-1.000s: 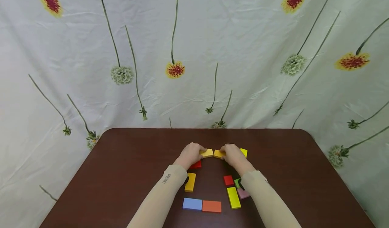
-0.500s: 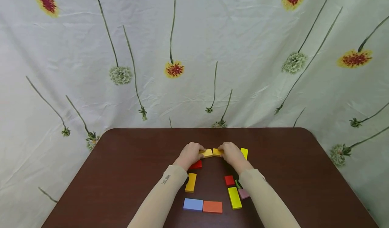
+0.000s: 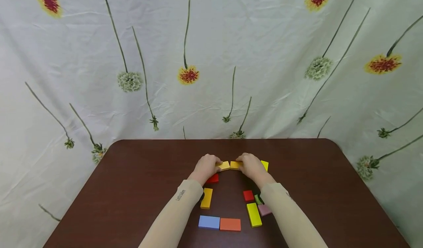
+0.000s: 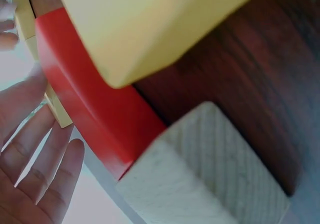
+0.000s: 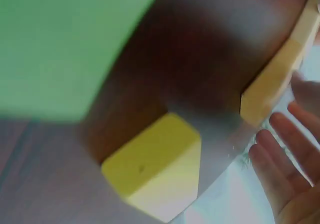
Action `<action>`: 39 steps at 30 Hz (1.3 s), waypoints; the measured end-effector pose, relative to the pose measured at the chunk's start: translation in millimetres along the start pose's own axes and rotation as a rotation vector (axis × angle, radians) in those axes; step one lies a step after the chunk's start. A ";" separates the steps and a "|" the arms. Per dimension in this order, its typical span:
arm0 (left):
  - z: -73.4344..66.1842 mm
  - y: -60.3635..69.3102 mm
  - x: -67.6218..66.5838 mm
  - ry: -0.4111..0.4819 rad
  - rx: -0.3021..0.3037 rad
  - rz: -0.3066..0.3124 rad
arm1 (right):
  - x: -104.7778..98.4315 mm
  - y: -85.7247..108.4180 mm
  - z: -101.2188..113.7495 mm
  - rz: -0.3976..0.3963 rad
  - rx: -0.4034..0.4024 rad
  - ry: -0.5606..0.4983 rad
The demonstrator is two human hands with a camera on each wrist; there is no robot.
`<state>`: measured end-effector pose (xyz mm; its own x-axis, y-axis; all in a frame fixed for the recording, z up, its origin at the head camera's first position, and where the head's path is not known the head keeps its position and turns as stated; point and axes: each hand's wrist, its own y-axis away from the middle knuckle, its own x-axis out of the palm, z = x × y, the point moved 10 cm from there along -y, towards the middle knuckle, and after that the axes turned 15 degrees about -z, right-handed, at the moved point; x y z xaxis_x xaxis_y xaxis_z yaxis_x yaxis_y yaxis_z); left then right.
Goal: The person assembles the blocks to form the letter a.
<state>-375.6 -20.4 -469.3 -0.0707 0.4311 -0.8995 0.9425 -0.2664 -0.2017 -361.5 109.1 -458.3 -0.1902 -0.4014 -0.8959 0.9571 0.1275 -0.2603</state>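
While the left hand (image 3: 205,167), thumb and fingers slightly parted, pinches a pale yellow block (image 3: 225,166), the right hand (image 3: 252,166) likewise pinches an amber block (image 3: 235,165), both well beyond the coral block (image 3: 230,224).

Two long cream fabric sleeves (image 3: 172,215) are showing; dark printed lettering (image 3: 180,194) is marking the left one, small black pieces (image 3: 202,196) are peeking past both cuffs (image 3: 193,186).

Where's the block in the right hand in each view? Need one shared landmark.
Head: yellow-orange block at the right hand, below and right of centre.
Left wrist: upper left, small.
Right wrist: right side, above the middle.
Landmark: the pale yellow block in the left hand, end to end with it in all three.
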 end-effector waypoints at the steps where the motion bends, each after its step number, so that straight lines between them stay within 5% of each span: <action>1: 0.3 0.3 0.2 0.002 -0.001 0.000 | -3.8 0.4 -2.9 -0.022 0.007 0.001; 7: 3.5 0.3 1.7 0.009 -0.017 -0.005 | -36.0 7.4 -37.8 -0.140 0.174 0.045; 13: 3.2 0.5 -0.4 0.007 -0.018 -0.019 | -41.4 28.3 -74.8 -0.113 0.388 0.053; 20: 5.0 -0.2 1.5 0.004 -0.035 -0.014 | -26.8 43.0 -87.8 -0.040 0.515 -0.081; 28: 3.6 0.0 2.0 0.021 -0.030 -0.020 | -21.5 52.3 -86.3 0.004 0.545 -0.122; 39: 7.1 -0.5 4.7 0.025 -0.035 -0.010 | -13.2 59.4 -59.6 0.053 0.470 -0.086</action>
<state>-378.7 -24.4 -476.2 -0.0720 0.4554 -0.8874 0.9526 -0.2322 -0.1965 -315.1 176.0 -483.3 -0.1390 -0.4814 -0.8654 0.9639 -0.2662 -0.0067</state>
